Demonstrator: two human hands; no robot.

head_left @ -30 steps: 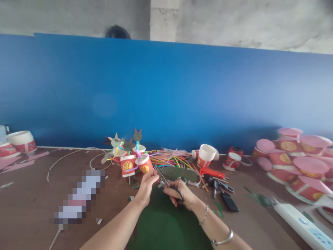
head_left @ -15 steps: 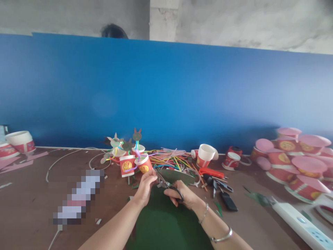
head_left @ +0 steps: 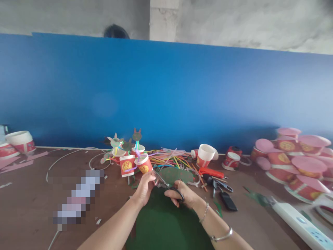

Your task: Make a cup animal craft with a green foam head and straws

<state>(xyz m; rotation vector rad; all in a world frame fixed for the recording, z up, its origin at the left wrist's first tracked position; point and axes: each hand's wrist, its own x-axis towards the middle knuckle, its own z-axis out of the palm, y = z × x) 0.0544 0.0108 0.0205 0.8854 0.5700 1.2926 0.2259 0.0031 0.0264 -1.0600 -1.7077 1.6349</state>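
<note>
My right hand [head_left: 184,195] grips a pair of scissors [head_left: 178,191] by the black handles, with the metal blades pointing up and left. Close to the blade tips, the thumb and fingers of my left hand [head_left: 145,186] are pinched together. A small pale bit shows at those fingertips, too small to make out. Below both hands lies a dark green surface [head_left: 169,222]. Just beyond the scissors is a dark green oval piece [head_left: 175,176]. Two red paper cups [head_left: 127,166] with yellow emblems stand just past my left hand.
Colourful thin strips [head_left: 169,158] lie heaped at the blue partition [head_left: 166,93]. Keys [head_left: 214,184] and an orange-handled tool [head_left: 211,172] sit to the right. Pink-topped cups [head_left: 309,163] are piled far right, behind a white power strip [head_left: 299,218]. A person's head shows above the partition.
Both hands stay almost in place, the left one a little lower with its fingers shifted slightly. The head behind the partition has moved a bit to the right.
</note>
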